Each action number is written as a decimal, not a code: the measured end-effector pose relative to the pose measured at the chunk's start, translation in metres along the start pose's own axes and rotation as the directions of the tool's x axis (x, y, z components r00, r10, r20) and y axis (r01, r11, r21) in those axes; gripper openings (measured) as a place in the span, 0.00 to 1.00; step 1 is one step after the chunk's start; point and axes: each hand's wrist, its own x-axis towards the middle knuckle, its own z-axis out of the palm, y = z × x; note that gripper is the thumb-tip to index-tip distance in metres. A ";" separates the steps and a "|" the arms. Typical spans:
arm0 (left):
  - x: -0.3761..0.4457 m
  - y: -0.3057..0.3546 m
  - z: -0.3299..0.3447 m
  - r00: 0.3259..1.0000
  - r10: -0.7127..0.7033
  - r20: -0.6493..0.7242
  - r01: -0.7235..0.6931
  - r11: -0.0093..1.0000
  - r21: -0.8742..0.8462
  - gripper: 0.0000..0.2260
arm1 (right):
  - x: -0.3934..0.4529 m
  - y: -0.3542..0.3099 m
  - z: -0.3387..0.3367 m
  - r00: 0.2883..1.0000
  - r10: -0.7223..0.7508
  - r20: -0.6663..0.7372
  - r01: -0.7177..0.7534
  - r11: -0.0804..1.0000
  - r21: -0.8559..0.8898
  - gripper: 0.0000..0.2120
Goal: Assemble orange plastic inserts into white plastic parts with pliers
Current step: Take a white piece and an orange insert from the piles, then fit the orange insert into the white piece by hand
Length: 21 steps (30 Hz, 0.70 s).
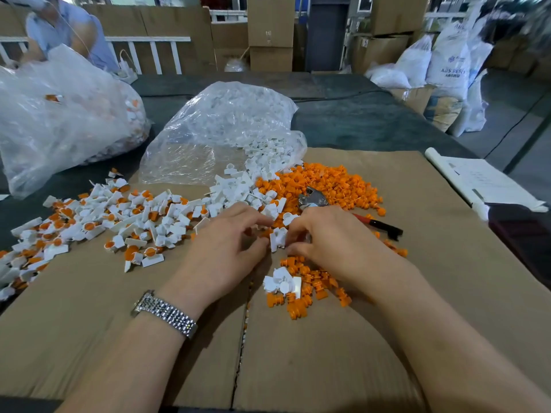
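Partly hidden pliers (pixel 313 198) behind hands (pixel 323 234).

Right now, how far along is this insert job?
Done: a spread of assembled white-and-orange pieces lies at the left. In hand: left hand and right hand pinch one white part; the pliers lie unused. Left: a heap of orange inserts and a bag of white parts.

Matt brown corrugated cardboard sheet (pixel 387 308) covers the table. Small white plastic parts (pixel 278 238) and orange plastic inserts (pixel 328 180) look smooth, faintly glossy. The clear crinkled plastic bag (pixel 226 126) shines. The silver link-metal watch band (pixel 167 312) gleams; the pliers' metal head (pixel 311 198) looks dull.
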 end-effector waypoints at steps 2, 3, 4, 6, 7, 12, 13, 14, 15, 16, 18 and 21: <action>0.000 0.002 0.003 0.999 0.024 0.045 -0.024 1.000 0.004 0.14 | 0.000 0.001 -0.001 1.000 0.009 0.028 -0.010 0.999 0.033 0.09; 0.000 0.002 0.005 0.998 0.028 0.059 -0.030 0.999 0.025 0.14 | 0.000 0.001 -0.002 0.999 0.013 0.040 -0.015 0.999 0.045 0.10; 0.000 0.002 0.006 0.997 0.029 0.065 -0.032 0.998 0.047 0.13 | 0.000 0.001 -0.002 0.999 0.013 0.051 -0.016 0.999 0.049 0.10; 0.001 0.002 0.006 0.998 0.032 0.055 -0.035 0.997 0.062 0.10 | -0.001 0.002 -0.002 0.998 0.004 0.059 -0.006 0.999 0.041 0.09; 0.001 0.003 0.006 0.998 0.039 0.045 -0.041 0.997 0.060 0.08 | -0.001 0.003 -0.003 0.998 -0.001 0.063 -0.001 0.999 0.039 0.09; 0.000 0.007 0.004 0.998 0.056 0.014 -0.057 0.996 0.066 0.03 | -0.003 0.010 -0.005 0.997 -0.038 0.070 0.039 0.999 -0.009 0.11; 0.000 0.007 0.004 0.999 0.033 -0.010 -0.033 0.999 0.034 0.03 | -0.003 0.010 -0.004 0.998 -0.039 0.050 0.040 0.999 -0.021 0.12; 0.000 0.007 0.003 0.999 -0.010 -0.040 0.009 1.000 -0.019 0.04 | -0.003 0.009 -0.003 0.999 -0.032 0.022 0.032 0.999 -0.029 0.12; -0.001 0.006 0.002 0.996 -0.059 -0.070 0.053 0.995 -0.083 0.05 | -0.002 0.009 -0.002 1.000 -0.022 -0.015 0.022 0.999 -0.029 0.12; -0.001 0.006 0.002 0.991 -0.098 -0.096 0.084 0.986 -0.141 0.06 | -0.002 0.009 -0.002 0.998 -0.014 -0.060 0.013 1.000 -0.012 0.11; -0.001 0.006 0.001 0.985 -0.096 -0.142 0.069 0.980 -0.185 0.08 | -0.001 0.010 -0.006 0.985 0.033 -0.169 -0.009 0.990 0.141 0.08; -0.002 0.009 0.000 0.976 0.054 -0.210 -0.072 0.994 -0.080 0.07 | -0.004 0.012 -0.013 0.970 0.179 -0.166 -0.046 0.801 0.597 0.07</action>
